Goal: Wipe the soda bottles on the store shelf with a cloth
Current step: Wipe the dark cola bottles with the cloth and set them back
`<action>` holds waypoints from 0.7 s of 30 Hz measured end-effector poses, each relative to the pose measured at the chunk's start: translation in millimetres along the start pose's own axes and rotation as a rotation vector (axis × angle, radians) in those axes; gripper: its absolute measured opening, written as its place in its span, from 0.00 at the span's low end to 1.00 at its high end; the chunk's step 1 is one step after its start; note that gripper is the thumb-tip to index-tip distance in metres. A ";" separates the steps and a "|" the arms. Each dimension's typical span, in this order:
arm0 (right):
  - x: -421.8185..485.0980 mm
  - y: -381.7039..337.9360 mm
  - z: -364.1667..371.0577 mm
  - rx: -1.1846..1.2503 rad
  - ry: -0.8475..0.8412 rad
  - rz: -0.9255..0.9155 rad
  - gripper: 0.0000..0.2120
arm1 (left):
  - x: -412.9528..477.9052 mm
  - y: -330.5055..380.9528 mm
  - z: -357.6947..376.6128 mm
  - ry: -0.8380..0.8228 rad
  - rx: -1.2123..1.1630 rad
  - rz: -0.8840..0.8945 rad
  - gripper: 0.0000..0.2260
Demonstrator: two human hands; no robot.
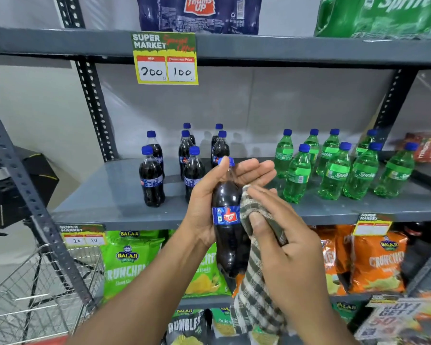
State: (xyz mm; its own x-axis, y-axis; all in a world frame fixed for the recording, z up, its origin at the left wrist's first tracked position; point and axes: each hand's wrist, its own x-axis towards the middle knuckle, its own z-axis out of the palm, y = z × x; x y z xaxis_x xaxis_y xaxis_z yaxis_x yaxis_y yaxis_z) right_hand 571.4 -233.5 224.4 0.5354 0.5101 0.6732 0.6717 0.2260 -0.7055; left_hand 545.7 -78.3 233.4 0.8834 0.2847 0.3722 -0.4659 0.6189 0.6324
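My left hand (209,195) holds a dark cola bottle (228,235) with a blue cap and blue label, tilted slightly, in front of the grey shelf (110,192). My right hand (284,245) presses a green-and-white checked cloth (256,282) against the bottle's right side; the cloth's tail hangs down below. Several more dark cola bottles (151,178) stand on the shelf's left half. Several green Sprite bottles (336,170) stand on its right half.
A yellow price tag (165,58) hangs from the shelf above, which carries shrink-wrapped bottle packs (199,13). Snack bags (127,260) fill the lower shelves. A wire basket (35,290) stands at lower left beside the slotted upright (95,105).
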 end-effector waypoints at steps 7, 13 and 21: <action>-45.1 3.3 1.1 0.091 -0.030 0.254 0.16 | -6.5 10.6 0.9 0.037 0.025 0.030 0.18; -18.8 -0.4 -5.7 -0.040 0.016 0.093 0.16 | -6.8 -4.6 2.4 0.055 0.096 -0.046 0.13; -53.3 7.0 -1.1 -0.218 0.007 -0.038 0.18 | -6.3 7.3 0.9 0.111 0.107 0.042 0.13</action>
State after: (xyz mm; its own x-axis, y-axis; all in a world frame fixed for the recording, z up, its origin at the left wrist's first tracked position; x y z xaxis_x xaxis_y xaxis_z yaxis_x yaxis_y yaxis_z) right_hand 548.1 -260.1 183.8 0.5106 0.4991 0.7002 0.7857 0.0600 -0.6157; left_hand 536.7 -76.3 236.3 0.8601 0.3920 0.3263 -0.5004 0.5245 0.6889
